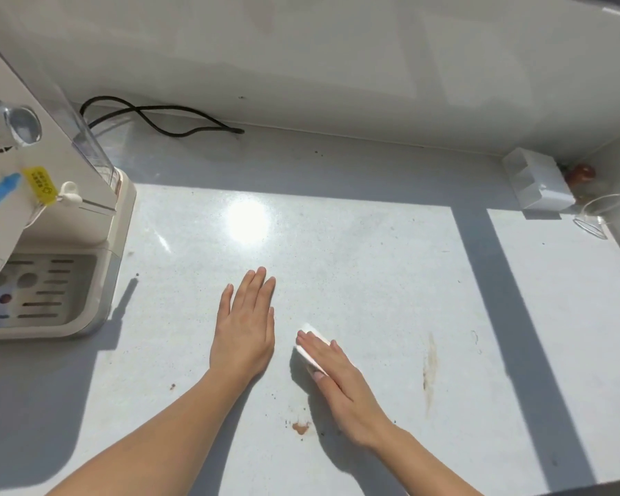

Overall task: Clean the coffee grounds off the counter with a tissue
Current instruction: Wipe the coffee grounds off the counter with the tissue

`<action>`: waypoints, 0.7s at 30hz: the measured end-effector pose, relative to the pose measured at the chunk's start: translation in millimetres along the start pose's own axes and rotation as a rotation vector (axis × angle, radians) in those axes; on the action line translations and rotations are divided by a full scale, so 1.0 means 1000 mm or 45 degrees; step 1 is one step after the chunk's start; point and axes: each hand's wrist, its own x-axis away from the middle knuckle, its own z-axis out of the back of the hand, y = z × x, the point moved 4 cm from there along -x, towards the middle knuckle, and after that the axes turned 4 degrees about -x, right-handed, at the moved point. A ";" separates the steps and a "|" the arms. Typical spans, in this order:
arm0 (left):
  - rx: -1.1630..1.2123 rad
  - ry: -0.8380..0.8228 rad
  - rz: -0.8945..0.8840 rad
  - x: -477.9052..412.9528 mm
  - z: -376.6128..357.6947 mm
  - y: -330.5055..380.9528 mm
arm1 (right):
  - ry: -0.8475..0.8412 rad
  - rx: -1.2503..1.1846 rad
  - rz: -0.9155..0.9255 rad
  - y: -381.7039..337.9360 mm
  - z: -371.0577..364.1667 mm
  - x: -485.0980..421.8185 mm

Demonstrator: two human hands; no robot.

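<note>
My right hand (340, 384) lies flat on a folded white tissue (310, 340), pressing it onto the pale counter (373, 281); only the tissue's far end shows past my fingertips. My left hand (246, 327) rests palm down on the counter just left of it, fingers together, holding nothing. A brown coffee spot (300, 428) with dark specks lies near my right wrist. A faint brown streak (430, 366) runs to the right of my right hand. A small dark speck (172, 386) sits left of my left forearm.
A white coffee machine (47, 223) with a drip tray (40, 291) stands at the left edge. A black cable (158, 116) lies along the back wall. A clear plastic box (537, 180) and a clear cup (602, 214) sit in the far right corner.
</note>
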 end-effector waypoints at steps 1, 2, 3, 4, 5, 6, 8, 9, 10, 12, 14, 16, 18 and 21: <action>0.004 -0.005 0.003 0.000 0.000 0.000 | 0.111 -0.209 -0.084 0.000 0.013 -0.005; 0.005 -0.008 0.006 0.000 -0.001 -0.001 | 0.214 -0.408 -0.150 0.001 0.026 -0.010; 0.003 -0.009 0.008 0.001 -0.001 -0.001 | 0.317 -0.534 -0.179 0.002 0.042 -0.014; 0.002 -0.010 0.009 0.001 0.000 -0.001 | 0.419 -0.569 -0.176 0.003 0.059 -0.017; 0.004 -0.012 0.008 0.001 0.000 0.000 | 0.500 -0.493 -0.145 0.004 0.074 -0.019; 0.004 -0.012 0.006 0.001 0.000 0.000 | 0.552 -0.328 -0.091 0.005 0.089 -0.023; -0.006 -0.008 0.004 0.000 0.000 0.000 | 0.533 0.164 0.011 0.010 0.108 -0.035; -0.011 -0.007 0.004 0.000 0.000 0.000 | 0.443 0.381 0.020 0.015 0.109 -0.042; -0.018 -0.008 0.006 0.000 0.000 0.000 | 0.304 0.547 -0.013 0.021 0.103 -0.048; -0.020 -0.005 0.011 0.000 0.000 0.000 | 0.062 0.823 -0.058 0.034 0.078 -0.051; -0.015 -0.001 0.013 0.000 -0.001 0.000 | 0.001 0.982 -0.002 0.042 0.054 -0.046; -0.025 0.000 0.015 0.000 -0.001 0.000 | -0.060 1.053 0.134 0.045 0.040 -0.042; -0.016 -0.012 0.019 0.000 -0.002 0.000 | -0.128 1.098 0.243 0.048 0.045 -0.046; -0.004 -0.004 0.024 -0.001 -0.001 -0.001 | 0.029 1.085 0.126 0.052 0.083 -0.076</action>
